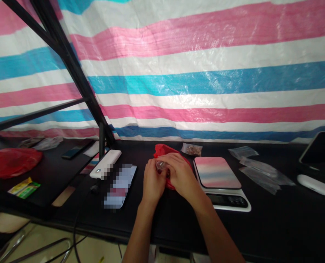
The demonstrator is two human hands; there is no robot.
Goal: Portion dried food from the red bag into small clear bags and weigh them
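Both hands meet over a red plastic bag (163,149) on the black table. Between them is a small clear plastic bag (160,165); what it contains is too small to make out. My left hand (153,179) has its fingers closed on one side of the clear bag. My right hand (178,170) curls over its other side, fingers and thumb bent together. Right of the hands stands a white digital scale (218,173) with a shiny reflective plate. A small clear zip bag with brown pieces (192,149) lies behind the scale.
Several flat clear zip bags (263,171) and a white case (314,185) lie to the right, near a dark-screened device (320,153). On the left are a phone (121,186) and a white power bank (106,163). A dark metal frame (77,73) rises at the left before a striped tarp (206,73).
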